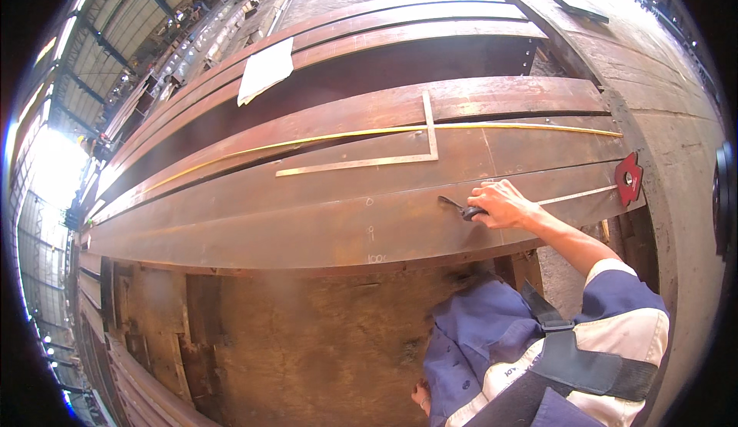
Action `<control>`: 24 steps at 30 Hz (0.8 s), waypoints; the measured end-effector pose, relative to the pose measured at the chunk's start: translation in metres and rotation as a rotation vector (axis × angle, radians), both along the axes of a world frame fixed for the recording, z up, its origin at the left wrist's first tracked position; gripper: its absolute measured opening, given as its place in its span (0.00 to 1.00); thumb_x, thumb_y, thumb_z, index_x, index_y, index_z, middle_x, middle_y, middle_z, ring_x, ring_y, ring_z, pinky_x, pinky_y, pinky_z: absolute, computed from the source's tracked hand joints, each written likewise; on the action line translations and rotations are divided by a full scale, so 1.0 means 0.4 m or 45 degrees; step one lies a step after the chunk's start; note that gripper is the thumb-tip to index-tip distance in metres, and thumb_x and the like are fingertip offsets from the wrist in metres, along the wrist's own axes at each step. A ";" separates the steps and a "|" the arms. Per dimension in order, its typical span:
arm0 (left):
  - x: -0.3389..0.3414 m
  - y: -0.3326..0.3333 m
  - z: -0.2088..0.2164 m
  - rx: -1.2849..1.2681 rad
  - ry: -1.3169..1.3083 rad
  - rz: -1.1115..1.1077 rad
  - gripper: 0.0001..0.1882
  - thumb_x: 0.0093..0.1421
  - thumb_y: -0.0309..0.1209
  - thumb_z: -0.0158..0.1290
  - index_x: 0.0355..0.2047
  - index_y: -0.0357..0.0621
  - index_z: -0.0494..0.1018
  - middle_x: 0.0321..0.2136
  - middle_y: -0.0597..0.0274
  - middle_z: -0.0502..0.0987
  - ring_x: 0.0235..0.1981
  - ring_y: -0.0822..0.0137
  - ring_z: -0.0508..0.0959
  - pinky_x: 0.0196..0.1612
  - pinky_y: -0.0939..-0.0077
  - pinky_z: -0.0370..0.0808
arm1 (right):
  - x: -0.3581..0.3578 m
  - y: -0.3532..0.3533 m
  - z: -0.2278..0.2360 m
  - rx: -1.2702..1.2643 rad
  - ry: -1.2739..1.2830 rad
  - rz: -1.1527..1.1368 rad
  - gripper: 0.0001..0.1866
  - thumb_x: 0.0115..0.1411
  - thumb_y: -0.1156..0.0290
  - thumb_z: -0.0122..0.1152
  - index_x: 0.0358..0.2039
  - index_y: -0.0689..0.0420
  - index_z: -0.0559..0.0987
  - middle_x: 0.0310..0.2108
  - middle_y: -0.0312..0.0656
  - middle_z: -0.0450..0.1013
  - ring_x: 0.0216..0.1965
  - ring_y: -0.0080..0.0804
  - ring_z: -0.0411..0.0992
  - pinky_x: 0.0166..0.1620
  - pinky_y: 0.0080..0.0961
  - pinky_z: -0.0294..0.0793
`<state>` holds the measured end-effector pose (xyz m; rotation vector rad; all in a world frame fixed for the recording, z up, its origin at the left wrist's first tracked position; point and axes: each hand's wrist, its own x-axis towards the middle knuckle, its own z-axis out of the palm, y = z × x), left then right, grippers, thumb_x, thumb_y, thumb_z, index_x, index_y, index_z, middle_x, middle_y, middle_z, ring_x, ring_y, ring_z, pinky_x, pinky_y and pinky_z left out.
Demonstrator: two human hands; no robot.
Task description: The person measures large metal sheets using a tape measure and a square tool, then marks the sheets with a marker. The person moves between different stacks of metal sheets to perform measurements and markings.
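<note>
My right hand [501,204] is closed around a dark tape measure [472,212], whose small black strap sticks out to the left. From under the hand a pale tape blade [580,196] runs right along a brown steel beam [307,227]. Its far end reaches a red magnetic welding holder [630,179] at the beam's right end. My left hand [420,398] hangs low beside my blue and cream clothing, partly hidden, its fingers too unclear to read. Beyond the right hand, a steel framing square [369,163] lies across the beams. Chalk marks show on the near beam's face.
A long yellow tape [307,141] stretches along the beams. Farther back, a white sheet [266,70] lies on more reddish steel beams [415,33]. Below the near beam is brown ground [307,342]; a concrete strip [669,196] runs along the right.
</note>
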<state>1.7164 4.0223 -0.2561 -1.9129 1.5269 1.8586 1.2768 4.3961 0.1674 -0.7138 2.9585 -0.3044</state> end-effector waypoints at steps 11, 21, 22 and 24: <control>-0.069 -0.376 -0.010 -0.104 0.001 -0.102 0.11 0.63 0.21 0.50 0.44 0.24 0.73 0.28 0.48 0.81 0.23 0.57 0.82 0.26 0.65 0.80 | -0.031 -0.179 -0.026 0.095 0.077 -0.002 0.13 0.51 0.62 0.70 0.33 0.55 0.81 0.34 0.42 0.77 0.44 0.45 0.76 0.44 0.44 0.77; -0.380 -0.668 -0.123 0.036 0.382 -0.019 0.12 0.58 0.20 0.54 0.41 0.25 0.76 0.31 0.46 0.82 0.28 0.52 0.83 0.28 0.58 0.81 | -0.211 -0.480 -0.069 0.113 0.071 0.074 0.12 0.47 0.64 0.67 0.29 0.59 0.79 0.31 0.47 0.77 0.42 0.49 0.76 0.42 0.46 0.78; -0.408 -0.704 -0.127 0.169 0.494 0.112 0.11 0.58 0.20 0.54 0.39 0.25 0.76 0.31 0.46 0.82 0.28 0.51 0.83 0.29 0.57 0.81 | -0.224 -0.525 -0.077 0.146 0.052 0.090 0.13 0.48 0.63 0.67 0.29 0.59 0.79 0.32 0.47 0.77 0.42 0.49 0.76 0.42 0.47 0.77; -0.445 -0.774 -0.109 -0.032 0.197 -0.042 0.09 0.58 0.20 0.54 0.37 0.25 0.77 0.30 0.46 0.82 0.28 0.52 0.83 0.29 0.58 0.81 | -0.262 -0.616 -0.065 0.126 0.071 0.135 0.14 0.50 0.62 0.67 0.31 0.58 0.79 0.32 0.47 0.75 0.41 0.49 0.75 0.42 0.48 0.76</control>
